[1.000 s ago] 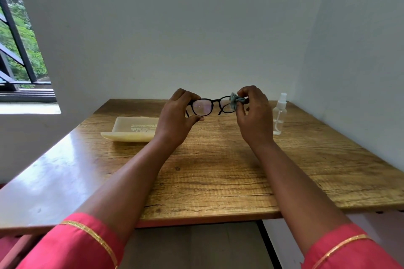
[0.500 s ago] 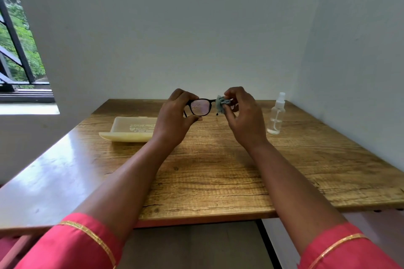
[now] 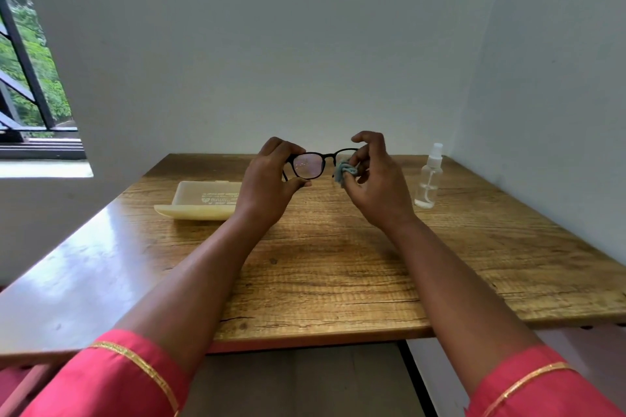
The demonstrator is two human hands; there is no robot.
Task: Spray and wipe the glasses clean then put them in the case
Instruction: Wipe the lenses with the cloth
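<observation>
pale case point(image 3: 203, 201), small white print and a logo on its lid, upside down, too blurred to read

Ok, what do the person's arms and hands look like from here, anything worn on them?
Both hands, left hand and right hand, are bare: no gloves, rings or watch visible. The forearms are uncovered. Each upper arm has a pink sleeve edged with a thin gold band.

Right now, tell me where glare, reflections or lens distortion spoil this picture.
Head view: window light throws a broad glare across the wooden table's left side; faint pinkish reflections speckle the visible lens of the glasses; wide-angle distortion bows the window frame and stretches the forearms; print on the cream glasses case is too soft to read.
</observation>
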